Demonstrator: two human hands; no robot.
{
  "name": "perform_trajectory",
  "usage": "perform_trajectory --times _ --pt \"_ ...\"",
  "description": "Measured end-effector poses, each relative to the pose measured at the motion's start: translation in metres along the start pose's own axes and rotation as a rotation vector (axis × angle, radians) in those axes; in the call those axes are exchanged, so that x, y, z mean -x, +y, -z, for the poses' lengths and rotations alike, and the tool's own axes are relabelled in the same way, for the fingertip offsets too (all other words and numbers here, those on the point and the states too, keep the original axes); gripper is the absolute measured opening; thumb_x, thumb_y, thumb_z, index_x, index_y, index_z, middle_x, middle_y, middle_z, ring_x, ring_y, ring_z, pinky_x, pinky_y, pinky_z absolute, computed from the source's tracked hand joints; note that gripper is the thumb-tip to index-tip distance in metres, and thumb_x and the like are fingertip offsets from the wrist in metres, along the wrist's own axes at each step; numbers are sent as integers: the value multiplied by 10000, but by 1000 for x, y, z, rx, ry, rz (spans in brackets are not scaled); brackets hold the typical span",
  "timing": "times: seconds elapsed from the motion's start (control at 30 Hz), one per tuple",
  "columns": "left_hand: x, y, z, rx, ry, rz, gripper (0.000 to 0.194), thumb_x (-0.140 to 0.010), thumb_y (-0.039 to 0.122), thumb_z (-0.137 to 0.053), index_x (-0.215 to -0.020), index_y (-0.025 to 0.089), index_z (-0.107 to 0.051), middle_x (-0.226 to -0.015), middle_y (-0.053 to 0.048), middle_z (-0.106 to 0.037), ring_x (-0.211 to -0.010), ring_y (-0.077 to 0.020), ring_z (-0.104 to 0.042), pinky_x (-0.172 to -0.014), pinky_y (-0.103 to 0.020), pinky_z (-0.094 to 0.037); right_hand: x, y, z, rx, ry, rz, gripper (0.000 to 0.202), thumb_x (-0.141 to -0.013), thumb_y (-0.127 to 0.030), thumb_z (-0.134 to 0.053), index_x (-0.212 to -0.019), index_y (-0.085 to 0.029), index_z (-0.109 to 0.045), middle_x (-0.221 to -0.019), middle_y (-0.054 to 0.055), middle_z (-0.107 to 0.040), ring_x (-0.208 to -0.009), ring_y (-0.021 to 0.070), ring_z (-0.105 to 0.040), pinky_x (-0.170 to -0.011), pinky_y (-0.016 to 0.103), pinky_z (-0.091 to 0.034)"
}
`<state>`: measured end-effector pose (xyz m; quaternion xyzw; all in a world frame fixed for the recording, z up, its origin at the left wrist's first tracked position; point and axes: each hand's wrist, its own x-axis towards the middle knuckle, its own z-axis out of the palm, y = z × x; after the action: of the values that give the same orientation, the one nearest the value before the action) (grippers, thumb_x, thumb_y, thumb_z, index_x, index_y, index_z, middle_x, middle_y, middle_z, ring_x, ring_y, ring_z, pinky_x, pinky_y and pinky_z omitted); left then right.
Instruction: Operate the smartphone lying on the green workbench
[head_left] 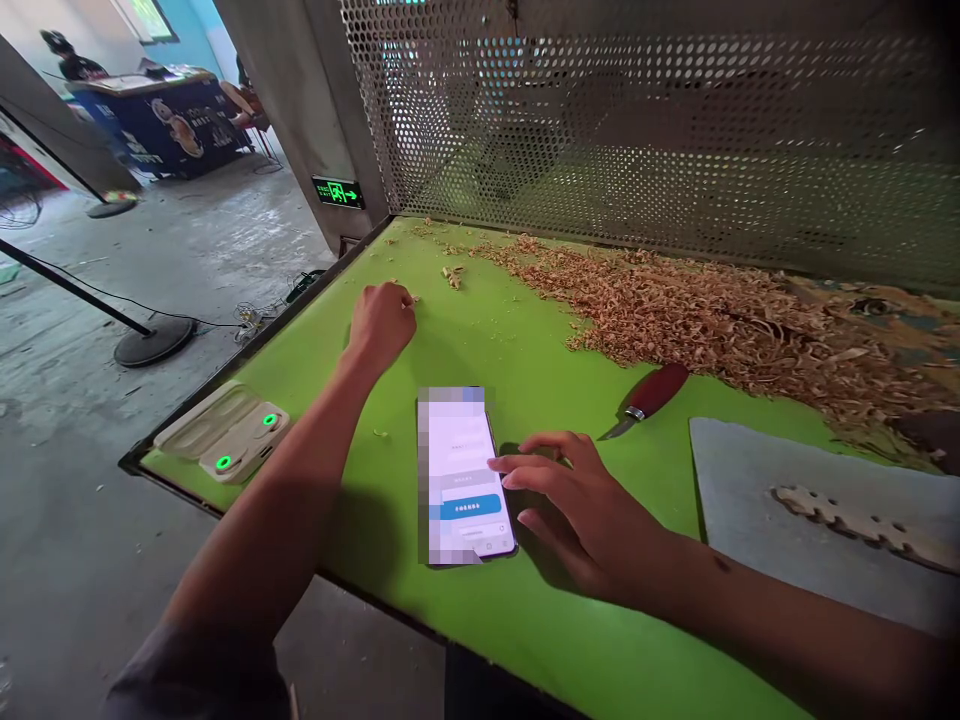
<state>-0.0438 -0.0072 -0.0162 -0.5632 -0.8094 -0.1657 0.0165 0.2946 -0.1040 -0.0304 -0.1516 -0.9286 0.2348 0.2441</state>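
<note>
I saw the phone (471, 478) flat, prob. for easy reach. R hand (592, 515) had fingers spread; L hand (381, 322) curled, couldn't tell if pinching.

open earbud case (244, 442), green-lit | exit sign (337, 192), lit | perforated metal panel (600, 140) | black round stand base (154, 343)

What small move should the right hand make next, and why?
Probably lower a fingertip of the right hand onto the blue button of the smartphone. The screen is lit, the hand's outstretched fingers already reach its right edge, and the left hand is curled farther up the green tabletop, clear of the screen.
</note>
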Motion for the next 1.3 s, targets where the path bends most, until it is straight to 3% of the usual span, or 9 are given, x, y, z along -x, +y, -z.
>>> perform_trajectory --times 0.27,0.57,0.73,1.0,1.3 --pt "0 1 0 -1 -7 0 330 -864 157 -540 -1070 154 -797 -1100 -127 -786 -1044 -287 -695 -959 -376 -528 -3 2 -5 26 -94 -47 332 -1010 -305 -535 -1326 -207 -566 -1416 127 -636 -1292 346 -460 -992 542 -443" --pt "0 1 0 12 -6 -2 299 -861 149 -572 -1057 145 -798 -1087 -144 -785 -1050 -290 -706 -951 -373 -540 -4 3 -6 6 -103 -94 362 -1042 -343 -496 -1373 -208 -557 -1415 140 -633 -1300 347 -455 -979 549 -459" --pt "0 1 0 4 -10 0 310 -866 157 -559 -1066 144 -795 -1085 -147 -784 -1051 -299 -704 -944 -390 -542 -7 4 -9 72 -95 -153 391 -1049 -342 -482 -1411 -201 -524 -1526 149 -537 -1317 353 -443 -1007 585 -435" --pt "-1 1 0 -10 -11 1 324 -856 178 -553 -1072 153 -793 -1067 -138 -786 -1040 -296 -697 -951 -386 -531 -8 2 -6 60 -125 -70 420 -1047 -358 -479 -1440 -214 -513 -1491 146 -576 -1323 351 -447 -1016 559 -429" --pt "0 2 1 -9 -5 -10 327 -864 157 -523 -1033 145 -803 -1038 -127 -791 -1010 -291 -702 -956 -374 -525 -7 1 -5 33 -107 -22 339 -1056 -358 -453 -1338 -207 -565 -1417 134 -638 -1310 331 -454 -1018 541 -435"
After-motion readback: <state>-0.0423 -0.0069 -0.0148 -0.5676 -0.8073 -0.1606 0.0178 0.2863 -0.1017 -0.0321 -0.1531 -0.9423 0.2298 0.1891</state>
